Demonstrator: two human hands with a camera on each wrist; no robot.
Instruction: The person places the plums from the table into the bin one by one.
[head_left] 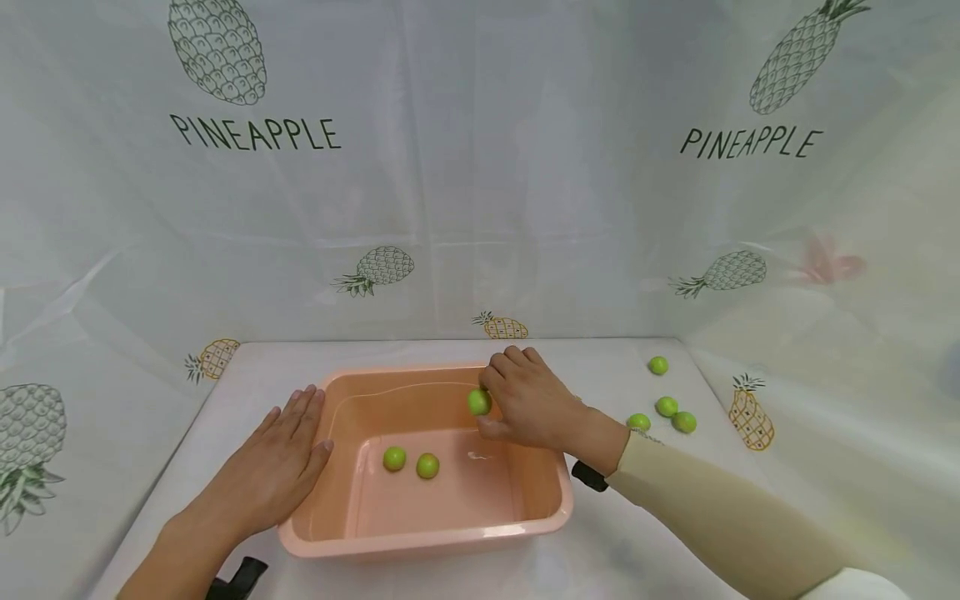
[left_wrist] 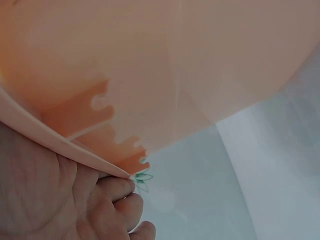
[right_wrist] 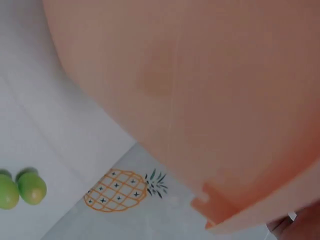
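Note:
A peach-pink plastic basin [head_left: 420, 540] stands on the table, with two small round green fruits, one on the left [head_left: 394, 458] and one on the right [head_left: 427, 466], lying on its floor. Over the basin's right rim reaches my right hand [head_left: 528, 402], its thumb and fingers pinching another green fruit [head_left: 479, 402] above the floor inside. My left hand [head_left: 273, 467] rests along the left rim with fingers extended. From the left wrist, its palm and fingers [left_wrist: 117, 205] show right against the rim's edge, beside the outer wall [left_wrist: 200, 55]. Only a sliver of the right hand [right_wrist: 302, 225] appears in the right wrist view.
Several more green fruits, including a far one [head_left: 658, 365] and a near one [head_left: 639, 422], lie on the table right of the basin. The white tabletop [head_left: 592, 367] ends against a pineapple-print curtain [head_left: 465, 167] at the back and sides.

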